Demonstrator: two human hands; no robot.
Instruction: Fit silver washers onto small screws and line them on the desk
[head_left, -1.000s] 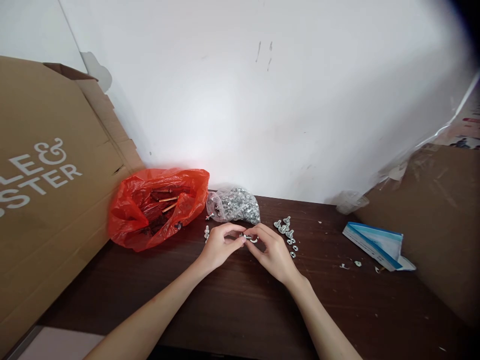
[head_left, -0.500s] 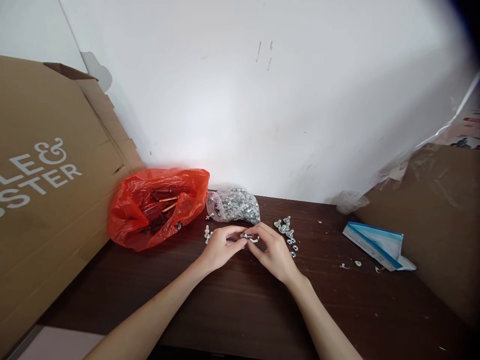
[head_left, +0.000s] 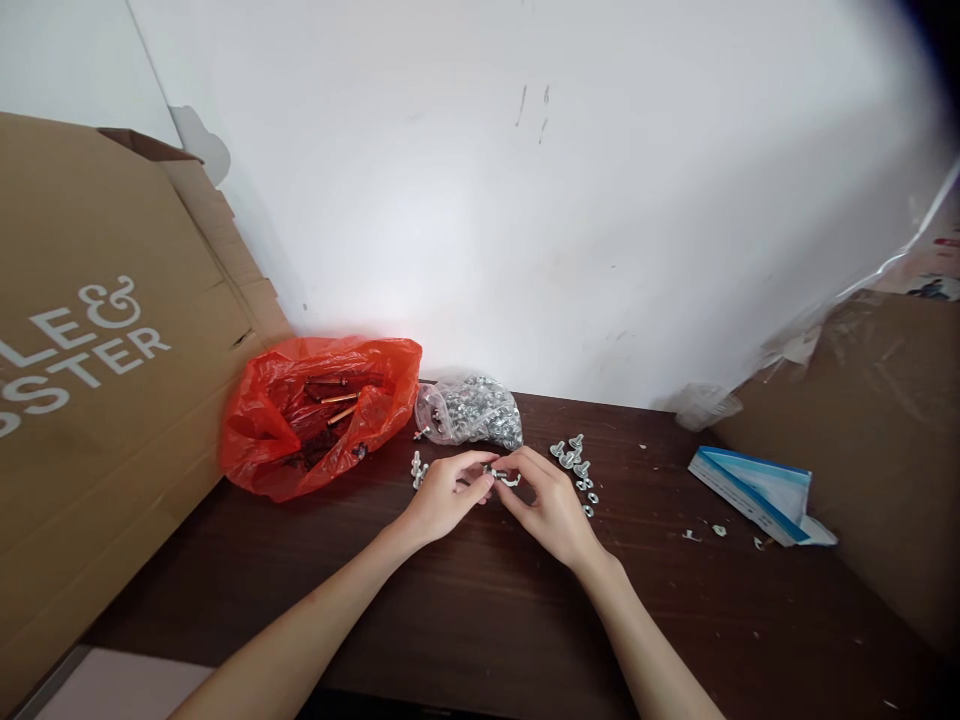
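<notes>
Over the middle of the dark table, my left hand and my right hand meet fingertip to fingertip. Between them is a small silver bolt, pinched from both sides. Fingers cover part of it, so I cannot tell whether a nut sits on its end. Just right of my right hand lie several loose bolts and several nuts. A few bolts with parts on them rest beside my left hand. Behind both hands, a clear plastic bag full of metal hardware leans at the wall.
An open red plastic bag with copper-coloured rods inside stands at left, against a large cardboard box. To the right lie a blue and white packet and small scraps. Another cardboard box borders the right side.
My fingers have shifted slightly around the bolt, and less of it shows at the left fingertips. The whole view has moved a little; the things on the table lie as before.
</notes>
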